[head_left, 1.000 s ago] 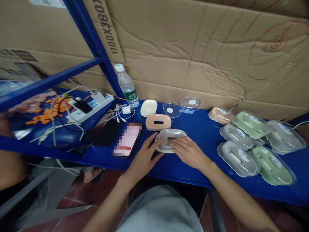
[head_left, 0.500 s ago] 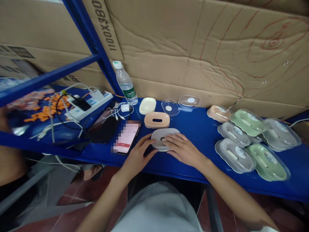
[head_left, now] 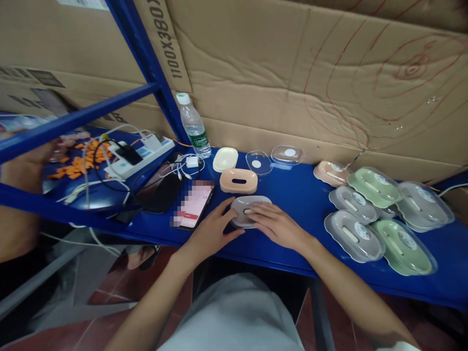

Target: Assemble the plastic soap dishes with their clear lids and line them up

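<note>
A grey oval soap dish (head_left: 241, 204) with a slot in its top lies at the front of the blue table. My left hand (head_left: 214, 229) closes around its left end, thumb along the front side. From the right, my right hand (head_left: 278, 224) grips it, fingers bunched over the top beside the slot. A small pale piece shows at those fingertips; its shape is mostly hidden. Just behind stands a peach slotted dish (head_left: 239, 187). Farther back are a cream tray (head_left: 225, 160) and two clear lids (head_left: 259, 163) with round white stickers.
Several lidded dishes (head_left: 356, 236) in grey, green and peach crowd the right side. A phone (head_left: 193, 207), water bottle (head_left: 197, 131), cables and power strip (head_left: 142, 158) lie left. Beyond the blue frame bar (head_left: 80, 117) are orange pieces (head_left: 82, 158) and another person's arm (head_left: 22, 195).
My left fingers have shifted slightly on the grey soap dish, while my right hand stays over its top. The other person's arm has come further into view at the left.
</note>
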`<state>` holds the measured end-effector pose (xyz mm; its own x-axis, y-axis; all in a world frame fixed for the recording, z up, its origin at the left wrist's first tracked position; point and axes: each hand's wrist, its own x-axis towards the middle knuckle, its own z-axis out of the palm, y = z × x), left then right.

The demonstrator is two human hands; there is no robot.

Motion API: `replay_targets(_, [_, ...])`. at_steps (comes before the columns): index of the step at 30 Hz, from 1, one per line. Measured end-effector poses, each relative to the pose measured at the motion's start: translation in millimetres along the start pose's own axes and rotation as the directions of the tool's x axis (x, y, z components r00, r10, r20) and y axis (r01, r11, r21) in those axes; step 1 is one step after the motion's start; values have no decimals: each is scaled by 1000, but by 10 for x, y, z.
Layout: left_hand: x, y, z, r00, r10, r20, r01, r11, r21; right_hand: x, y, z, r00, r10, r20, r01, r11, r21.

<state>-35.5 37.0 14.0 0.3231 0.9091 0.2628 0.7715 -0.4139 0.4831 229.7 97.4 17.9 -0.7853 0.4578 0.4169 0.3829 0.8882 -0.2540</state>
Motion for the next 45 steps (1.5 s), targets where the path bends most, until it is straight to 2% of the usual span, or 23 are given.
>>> replay_targets(3, [-88,-5,31,1000,-8,-3,8,997,-71,148,194,-93,984,144,-106,-146,989,-6])
replay_targets(5, [-144,-29,42,1000,-2,-9,1,993,-121,354,378,-133,950,282,-133,-290,955,-53])
replay_targets(8, [-195,-60,46,1000,-18,-12,15,980,-199,723,668,-111,880,468,-78,-469,883,0])
replay_targets(11, [-212,-67,43,998,-54,-7,51,967,-251,956,859,-56,821,570,-24,-567,819,89])
replay_targets(14, [-221,-67,39,998,-66,7,65,956,-286,884,845,-143,795,604,-60,-593,794,133])
replay_targets(16, [-229,-71,36,997,-75,11,75,950,-302,655,711,-313,768,629,-122,-589,768,253])
replay_targets(17, [-233,-73,35,996,-83,13,83,948,-309,500,613,-412,739,656,-154,-580,736,349])
replay_targets(18, [-237,-75,34,996,-93,15,93,945,-313,331,501,-507,674,717,-179,-533,639,554])
replay_targets(19, [-241,-75,34,995,-100,17,101,943,-317,160,380,-583,593,790,-157,-463,493,736])
replay_targets(21, [-243,-73,33,994,-103,29,106,941,-321,-141,138,-647,437,897,-66,-343,234,910])
replay_targets(22, [-241,-70,33,994,-99,36,105,941,-321,-254,29,-627,374,927,-15,-312,141,940])
replay_targets(23, [-237,-66,31,995,-94,41,102,942,-319,-337,-65,-575,332,943,28,-299,77,951])
replay_targets(25, [-225,-55,26,995,-84,43,94,945,-314,-420,-204,-403,304,950,75,-307,22,952])
replay_targets(27, [-214,-42,18,996,-83,43,92,946,-312,-432,-281,-210,332,941,67,-391,73,918])
replay_targets(30, [-210,-28,8,996,-80,46,90,946,-311,-400,-330,-11,432,902,-23,-616,314,722])
replay_targets(32, [-215,-30,10,996,-75,47,86,949,-304,-367,-356,37,551,828,-100,-659,506,556])
replay_targets(34, [-222,-41,23,996,-75,44,85,950,-300,-319,-389,30,719,683,-130,-588,697,410])
replay_targets(36, [-229,-58,43,996,-78,32,84,948,-305,-251,-424,-4,878,476,-55,-453,863,225])
replay_targets(37, [-231,-67,54,997,-77,23,80,946,-315,-214,-437,-25,926,378,-1,-375,919,124])
replay_targets(39, [-233,-84,74,997,-74,0,69,938,-341,-142,-450,-61,969,235,81,-231,971,-55])
replay_targets(41, [-233,-96,86,997,-73,-18,62,933,-355,-90,-448,-82,982,144,121,-121,977,-174])
replay_targets(43, [-234,-103,92,997,-77,-17,66,934,-350,-67,-440,-82,984,90,154,-52,970,-236])
replay_targets(45, [-236,-106,95,997,-80,-7,73,938,-340,-73,-438,-59,985,81,153,-38,963,-265])
